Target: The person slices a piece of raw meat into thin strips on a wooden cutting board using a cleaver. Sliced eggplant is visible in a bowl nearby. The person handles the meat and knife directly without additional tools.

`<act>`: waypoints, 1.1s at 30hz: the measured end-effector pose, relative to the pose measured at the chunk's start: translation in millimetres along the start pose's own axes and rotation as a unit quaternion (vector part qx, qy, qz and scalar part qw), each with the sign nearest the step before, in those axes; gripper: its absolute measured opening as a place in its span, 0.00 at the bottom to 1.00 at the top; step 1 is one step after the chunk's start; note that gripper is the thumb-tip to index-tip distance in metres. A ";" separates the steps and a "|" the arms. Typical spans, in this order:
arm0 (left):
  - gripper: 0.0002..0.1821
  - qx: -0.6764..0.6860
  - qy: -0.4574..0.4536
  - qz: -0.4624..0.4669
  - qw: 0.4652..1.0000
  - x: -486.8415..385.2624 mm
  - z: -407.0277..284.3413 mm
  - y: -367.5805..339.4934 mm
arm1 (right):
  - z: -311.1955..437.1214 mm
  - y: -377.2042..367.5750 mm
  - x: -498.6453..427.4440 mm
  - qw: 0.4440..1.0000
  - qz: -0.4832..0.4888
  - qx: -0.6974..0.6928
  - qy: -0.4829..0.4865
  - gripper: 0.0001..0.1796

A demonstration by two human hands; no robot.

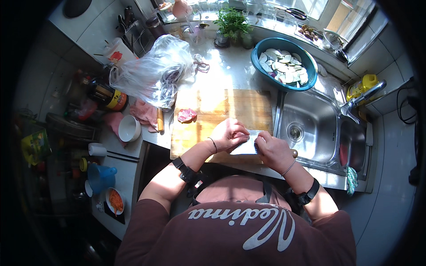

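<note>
A wooden cutting board [219, 106] lies on the counter before me. My right hand [273, 150] grips a kitchen cleaver near the right end of the board. Its broad metal blade [247, 146] catches bright light, and the round end of its handle [294, 153] shows beyond my palm. My left hand [229, 134] is curled over the board at the blade's left side, fingertips close to the metal. What lies under those fingers is hidden in shadow. A piece of raw red meat [187, 115] rests apart on the board's left part.
Right of the board is a steel sink [311, 116] with a faucet [349, 108]. A teal basin [256, 63] of sliced pale vegetable stands behind it. Plastic bags [159, 69], a white bowl [129, 129], a pink cloth [144, 114] and a dark sauce bottle [106, 94] are leftward.
</note>
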State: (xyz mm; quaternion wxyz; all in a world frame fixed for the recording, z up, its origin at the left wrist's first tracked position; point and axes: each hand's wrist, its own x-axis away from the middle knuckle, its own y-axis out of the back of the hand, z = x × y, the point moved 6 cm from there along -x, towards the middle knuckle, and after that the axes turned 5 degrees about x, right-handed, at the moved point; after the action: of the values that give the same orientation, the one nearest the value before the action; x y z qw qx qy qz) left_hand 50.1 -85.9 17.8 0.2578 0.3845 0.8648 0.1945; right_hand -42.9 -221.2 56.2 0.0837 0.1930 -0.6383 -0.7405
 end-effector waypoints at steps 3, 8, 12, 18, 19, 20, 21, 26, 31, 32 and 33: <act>0.05 -0.010 0.011 -0.007 1.000 -3.6 15.7 -7.5 | 1.2 -2.3 1.5 1.000 0.000 0.018 0.003 0.07; 0.06 -0.077 -0.013 -0.038 0.996 -4.8 37.4 -16.8 | -4.4 -2.1 22.3 1.000 0.029 -0.001 0.002 0.07; 0.07 -0.054 0.001 -0.043 0.998 -0.5 43.4 -14.3 | -19.4 7.3 54.5 0.997 0.057 -0.021 -0.054 0.13; 0.15 -0.062 0.118 -0.147 0.980 15.2 45.8 6.3 | -43.5 25.6 88.9 0.981 -0.001 -0.078 -0.175 0.21; 0.18 -0.093 0.109 -0.113 0.983 12.7 43.4 -1.9 | -45.6 27.9 91.8 0.978 -0.029 -0.086 -0.186 0.21; 0.22 -0.079 0.066 -0.087 0.991 9.3 38.4 -11.1 | -48.3 25.9 94.8 0.972 -0.035 -0.096 -0.212 0.20; 0.24 -0.085 0.005 -0.095 0.992 9.7 30.1 -17.6 | -50.6 22.9 97.4 0.965 -0.033 -0.112 -0.233 0.20; 0.19 -0.109 -0.042 -0.069 0.991 9.0 29.4 -47.0 | -53.0 18.3 104.2 0.954 -0.059 -0.142 -0.258 0.19; 0.16 -0.064 -0.055 0.055 0.995 4.2 40.2 -46.0 | -52.7 16.5 98.2 0.937 -0.050 -0.206 -0.278 0.18; 0.17 -0.053 -0.029 0.098 0.993 2.9 43.8 -46.4 | -49.8 16.8 92.4 0.942 -0.054 -0.212 -0.256 0.17; 0.17 -0.044 -0.044 0.077 0.995 2.1 39.4 -42.1 | -51.9 9.5 90.1 0.911 -0.031 -0.283 -0.299 0.17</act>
State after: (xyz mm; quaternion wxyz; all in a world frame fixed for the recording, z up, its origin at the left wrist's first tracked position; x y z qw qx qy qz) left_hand 48.6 -105.3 -36.4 0.2965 0.4462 0.8112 0.2345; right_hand -105.7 -303.5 43.6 -0.0829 -0.0493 -0.3907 -0.9155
